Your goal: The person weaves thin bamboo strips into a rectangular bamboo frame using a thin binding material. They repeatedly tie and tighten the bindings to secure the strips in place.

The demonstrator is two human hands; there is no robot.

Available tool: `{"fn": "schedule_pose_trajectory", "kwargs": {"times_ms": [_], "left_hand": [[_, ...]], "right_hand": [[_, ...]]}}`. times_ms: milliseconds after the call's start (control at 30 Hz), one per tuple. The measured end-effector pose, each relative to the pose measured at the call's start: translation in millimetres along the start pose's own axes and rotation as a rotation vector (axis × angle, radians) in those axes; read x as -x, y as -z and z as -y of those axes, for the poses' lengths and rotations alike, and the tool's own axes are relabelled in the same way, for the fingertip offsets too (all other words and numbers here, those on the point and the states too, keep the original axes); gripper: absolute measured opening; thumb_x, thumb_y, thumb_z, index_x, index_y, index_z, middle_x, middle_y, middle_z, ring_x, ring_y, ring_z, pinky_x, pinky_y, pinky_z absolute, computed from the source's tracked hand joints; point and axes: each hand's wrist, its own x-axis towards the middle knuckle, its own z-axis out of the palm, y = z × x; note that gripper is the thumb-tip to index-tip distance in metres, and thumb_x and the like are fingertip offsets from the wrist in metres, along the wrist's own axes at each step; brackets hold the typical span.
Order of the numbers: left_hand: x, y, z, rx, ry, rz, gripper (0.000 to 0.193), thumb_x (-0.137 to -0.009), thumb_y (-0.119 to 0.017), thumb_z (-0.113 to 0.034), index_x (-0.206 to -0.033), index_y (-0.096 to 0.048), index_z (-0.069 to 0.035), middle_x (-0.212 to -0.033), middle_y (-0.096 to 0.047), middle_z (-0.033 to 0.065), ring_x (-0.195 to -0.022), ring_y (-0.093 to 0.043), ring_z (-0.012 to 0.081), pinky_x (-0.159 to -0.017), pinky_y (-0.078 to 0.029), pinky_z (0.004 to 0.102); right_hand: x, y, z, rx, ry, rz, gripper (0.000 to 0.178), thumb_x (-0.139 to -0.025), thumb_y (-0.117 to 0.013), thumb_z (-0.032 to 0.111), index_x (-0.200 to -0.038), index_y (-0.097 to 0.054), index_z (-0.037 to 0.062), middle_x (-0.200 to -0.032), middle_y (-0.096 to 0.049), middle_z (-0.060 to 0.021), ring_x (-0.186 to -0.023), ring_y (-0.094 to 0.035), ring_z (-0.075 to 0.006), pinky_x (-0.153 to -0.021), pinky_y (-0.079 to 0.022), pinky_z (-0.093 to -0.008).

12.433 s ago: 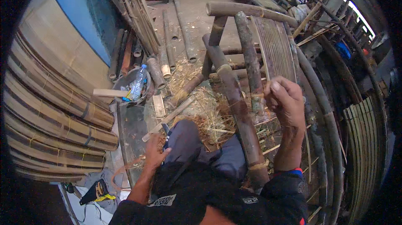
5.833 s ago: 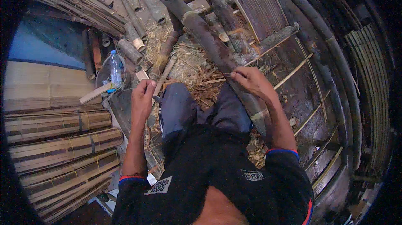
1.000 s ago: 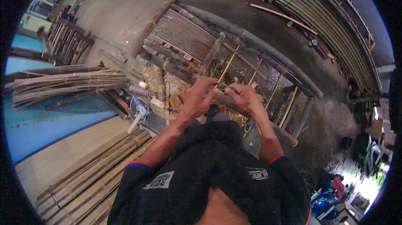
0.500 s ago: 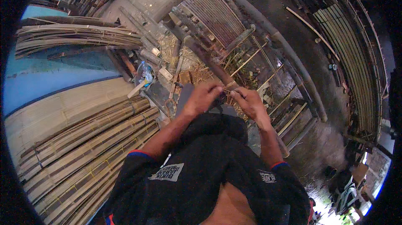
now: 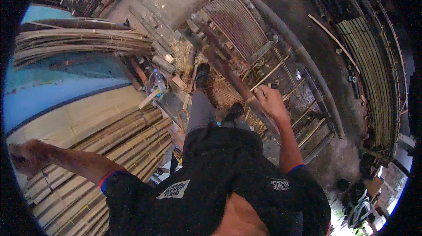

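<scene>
My right hand [image 5: 270,100] is closed in a fist over a thick bamboo pole [image 5: 228,74] that slants in front of my legs. A short dark end [image 5: 273,86], like the tip of a handle, shows by its knuckles; the rest is hidden. At the far left, my left hand [image 5: 30,157] is stretched out over the stacked bamboo slats [image 5: 105,150]. It looks closed, though dim and blurred at the picture's rim. A thin strand [image 5: 46,140] shows beside it; whether the fingers hold it I cannot tell.
A bundle of split bamboo strips [image 5: 83,40] lies at the upper left. Beyond the pole stands a slatted bamboo panel [image 5: 235,25]. A long curved pole [image 5: 303,56] and a row of bamboo strips [image 5: 367,78] run along the right. Shavings [image 5: 224,93] litter the ground around my feet.
My left hand has swung from beside the right hand at the pole out to the far left. The right hand has shifted slightly and closed into a fist. My feet have come into view.
</scene>
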Motion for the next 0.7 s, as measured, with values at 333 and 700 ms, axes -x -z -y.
{"fn": "schedule_pose_trajectory", "kwargs": {"times_ms": [333,700], "left_hand": [[353,66,-376,1.424,0.57,2.072,0.024,-0.097,-0.064,-0.024,-0.101,-0.068,-0.001,-0.077,-0.061,0.0002,-0.074,-0.053,0.0094,-0.07,-0.045,0.0274],[333,-23,-436,1.62,0.341,2.291,0.022,-0.097,-0.063,-0.023,-0.097,-0.067,-0.001,-0.079,-0.059,0.0,-0.076,-0.051,0.0098,-0.071,-0.044,0.0283]], "right_hand": [[-137,-65,127,-0.555,-0.045,-0.122,0.046,-0.099,-0.06,0.036,-0.133,-0.057,0.0061,-0.111,-0.069,-0.0152,-0.099,-0.068,-0.0298,-0.086,-0.053,-0.0393],[-197,-49,192,-0.565,-0.189,-0.332,0.043,-0.097,-0.062,0.025,-0.136,-0.058,0.0069,-0.112,-0.069,-0.0143,-0.105,-0.067,-0.0277,-0.09,-0.052,-0.0365]]}}
